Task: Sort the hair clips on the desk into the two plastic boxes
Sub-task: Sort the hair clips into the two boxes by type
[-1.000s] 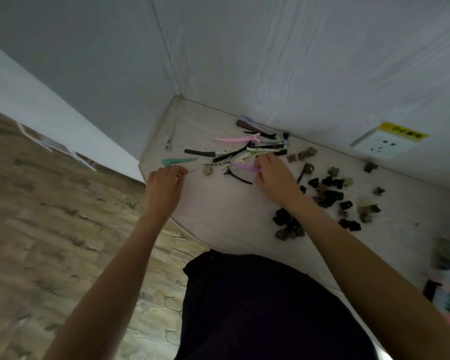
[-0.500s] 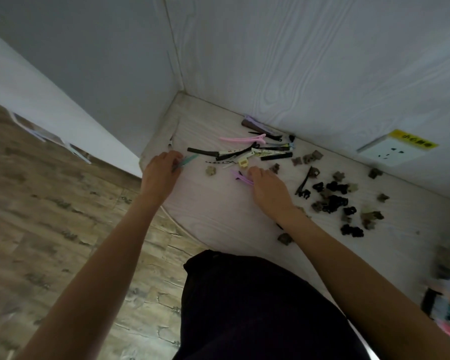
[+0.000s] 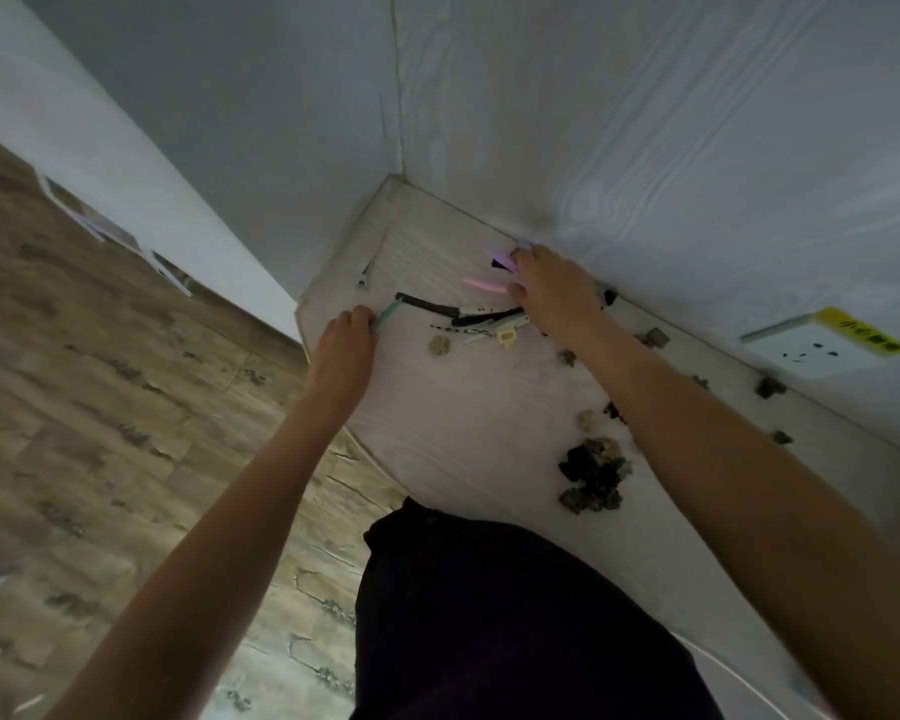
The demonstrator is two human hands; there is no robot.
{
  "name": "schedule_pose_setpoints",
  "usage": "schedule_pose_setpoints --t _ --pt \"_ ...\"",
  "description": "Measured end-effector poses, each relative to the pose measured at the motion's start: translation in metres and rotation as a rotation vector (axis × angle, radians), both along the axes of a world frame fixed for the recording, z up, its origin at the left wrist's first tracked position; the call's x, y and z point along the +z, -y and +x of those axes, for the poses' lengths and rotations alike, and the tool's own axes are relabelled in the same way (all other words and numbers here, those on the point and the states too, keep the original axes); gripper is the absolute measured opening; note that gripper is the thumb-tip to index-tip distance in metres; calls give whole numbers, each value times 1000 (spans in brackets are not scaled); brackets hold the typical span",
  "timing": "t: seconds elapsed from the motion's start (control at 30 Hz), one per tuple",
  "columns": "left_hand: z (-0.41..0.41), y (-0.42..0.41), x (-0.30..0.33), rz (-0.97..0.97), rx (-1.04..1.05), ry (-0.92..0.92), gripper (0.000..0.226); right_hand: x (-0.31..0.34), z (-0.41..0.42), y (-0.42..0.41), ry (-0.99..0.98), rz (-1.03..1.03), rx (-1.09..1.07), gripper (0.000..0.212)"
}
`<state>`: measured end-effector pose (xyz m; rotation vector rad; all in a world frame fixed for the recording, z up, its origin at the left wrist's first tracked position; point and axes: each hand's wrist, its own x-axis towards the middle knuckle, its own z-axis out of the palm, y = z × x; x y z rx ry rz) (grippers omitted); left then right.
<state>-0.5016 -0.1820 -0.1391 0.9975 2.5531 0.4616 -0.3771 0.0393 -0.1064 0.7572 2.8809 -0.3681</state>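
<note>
Left hand (image 3: pixel 341 345): we see it at the counter's left edge, fingers curled around one end of a teal hair clip (image 3: pixel 388 314)
Right hand (image 3: pixel 554 293): it reaches to the back wall, fingers bent over the far clips; we cannot tell what, if anything, it grasps
Long clips: a pink clip (image 3: pixel 484 284) lies just beside our right fingers; a black clip (image 3: pixel 427 304) and a cream clip (image 3: pixel 507 336) lie between our two hands
Small claw clips: a dark heap (image 3: pixel 593 472) sits near the front edge beside our right forearm; others lie scattered along the wall
Counter (image 3: pixel 468 418): pale wood grain, set into a corner
Wall socket (image 3: pixel 801 350): on the right wall, with a yellow label
</note>
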Motion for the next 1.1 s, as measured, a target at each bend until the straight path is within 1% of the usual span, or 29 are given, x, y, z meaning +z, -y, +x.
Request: schedule_pose_setpoints --t 0.07,0.13,0.2,0.3,0.37,0.4,0.47,0.53,0.6,0.7,0.77,0.83,1.0,1.1 --pt "1 2 -2 4 0 -10 23 -10 -6 -4 77 8 22 32" --pt "2 3 -4 -21 -31 -44 26 -19 -6 -7 97 14 12 33" --pt "1 3 -4 -23 -48 -91 25 -22 -3 -7 61 14 7 32" --pt "-8 -3 3 65 14 -109 25 -24 4 -5 -31 49 22 33" --pt "-20 -14 10 106 67 -138 25 -23 9 2 -87 71 69 25" --pt "-27 -21 14 106 90 -138 26 -21 11 6 -86 88 101 20" --pt "-40 -38 20 64 139 -81 29 -21 16 13 -82 106 133 11" --pt "-50 -52 19 -15 135 -39 37 -21 22 19 -78 109 118 14" --pt "-56 -57 14 -94 112 -19 44 -21 31 24 -56 109 130 16" --pt "-56 -55 8 -129 28 -38 34 -22 50 30 -37 68 120 16" --pt "-51 -53 7 -145 -39 -68 32 -22 64 33 -31 55 103 17" --pt "-41 -52 5 -140 -99 -88 32 -23 75 37 -16 34 71 20" --pt "-19 -62 15 -28 -255 -148 28 -15 90 40 13 -15 -87 30" --pt "-20 -69 19 -79 -375 -122 33 -11 93 37 17 -9 -146 30"
